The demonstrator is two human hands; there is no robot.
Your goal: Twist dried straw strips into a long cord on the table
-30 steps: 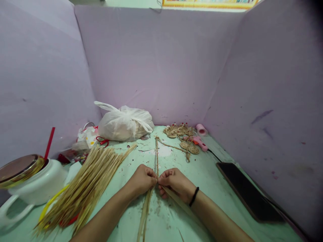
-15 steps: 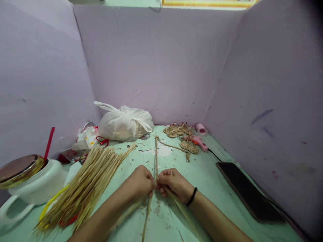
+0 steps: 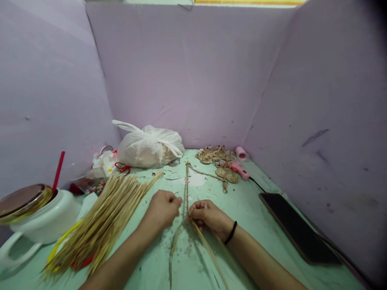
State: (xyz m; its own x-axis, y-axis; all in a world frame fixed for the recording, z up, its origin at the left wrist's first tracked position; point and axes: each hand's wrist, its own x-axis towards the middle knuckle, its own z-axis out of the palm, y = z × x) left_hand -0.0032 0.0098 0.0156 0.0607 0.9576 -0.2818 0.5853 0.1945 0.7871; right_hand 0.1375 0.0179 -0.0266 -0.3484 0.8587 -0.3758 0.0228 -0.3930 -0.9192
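Note:
A thin twisted straw cord [image 3: 187,183] runs from the far middle of the table toward me. My right hand [image 3: 210,217], with a black band on its wrist, pinches the near end of this cord. Loose flat straw strands [image 3: 208,246] fan out below the pinch, one toward the lower left and others toward the lower right. Just left of the cord, my left hand [image 3: 163,207] is off the strands, its fingers curled together with nothing visible in them. A bundle of dry straw [image 3: 111,213] lies left of my left forearm.
Back left sits a tied white plastic bag [image 3: 148,147]. Coiled straw pieces [image 3: 216,155], a pink glue gun [image 3: 240,169] and a pink roll [image 3: 241,154] lie back right. A black phone [image 3: 298,227] rests at right, a white mug [image 3: 57,215] at left. Walls [image 3: 193,76] enclose the table.
My left hand has let go of the strands by the cord and moved up and left. A strand hangs free at lower left. My right hand keeps its pinch in nearly the same place.

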